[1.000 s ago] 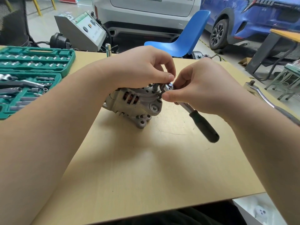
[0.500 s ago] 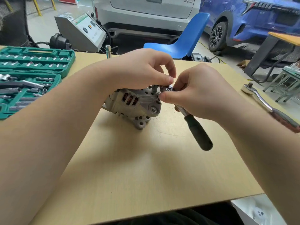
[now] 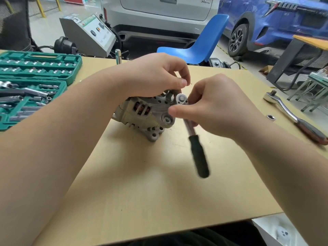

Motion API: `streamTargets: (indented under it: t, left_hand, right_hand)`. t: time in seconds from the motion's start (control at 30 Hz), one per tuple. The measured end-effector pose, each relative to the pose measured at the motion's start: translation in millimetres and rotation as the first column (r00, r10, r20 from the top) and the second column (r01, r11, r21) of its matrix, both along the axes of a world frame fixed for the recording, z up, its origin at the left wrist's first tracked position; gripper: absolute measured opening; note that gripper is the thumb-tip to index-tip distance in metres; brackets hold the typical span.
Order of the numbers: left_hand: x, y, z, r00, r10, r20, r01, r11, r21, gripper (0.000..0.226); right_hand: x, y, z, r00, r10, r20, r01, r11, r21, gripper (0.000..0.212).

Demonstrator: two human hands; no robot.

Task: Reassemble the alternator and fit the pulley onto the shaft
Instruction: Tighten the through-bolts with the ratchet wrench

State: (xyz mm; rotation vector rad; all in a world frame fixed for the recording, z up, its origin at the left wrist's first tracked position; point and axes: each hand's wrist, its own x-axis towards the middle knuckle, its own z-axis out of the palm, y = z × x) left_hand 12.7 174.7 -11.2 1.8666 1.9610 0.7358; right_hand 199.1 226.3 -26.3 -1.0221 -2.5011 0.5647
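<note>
Alternator [image 3: 145, 113] lies on its side mid-table on the tan wooden table [image 3: 142, 192], copper windings showing through the housing slots, mounting lug pointing toward 6 o'clock. Left hand [image 3: 152, 77] sits on top of the alternator, fingers curled over the housing at its 12 o'clock edge, gripping it; thumb tip lies near the ratchet head. Right hand [image 3: 218, 107] comes in from 3 o'clock, fingers curled round the small ratchet wrench [image 3: 197, 150] just below its head, thumb stretched toward the alternator. The ratchet's round head sits against the alternator's 2 o'clock side; whether a socket is engaged on a bolt can't be told, hidden. Its black handle hangs out toward 5 o'clock, blurred. Pulley not identifiable in view.

Green socket set case [image 3: 33, 86] open at 9 o'clock on the table edge. Larger ratchet with red-black grip [image 3: 294, 118] lies at 3 o'clock, a loose socket [image 3: 271, 117] just beside it. Blue chair [image 3: 200, 41] beyond the table at 1 o'clock; white car [image 3: 163, 13] and blue car [image 3: 276, 22] behind.
</note>
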Motion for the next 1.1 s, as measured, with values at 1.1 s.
streamTargets:
  t: [1.1]
  left_hand:
    - [-0.1, 3.0, -3.5, 0.999, 0.0, -0.042, 0.002, 0.999, 0.036, 0.013]
  right_hand:
    - [9.3, 15.4, -14.7, 0.998, 0.012, -0.069, -0.011, 1.0, 0.006, 0.019]
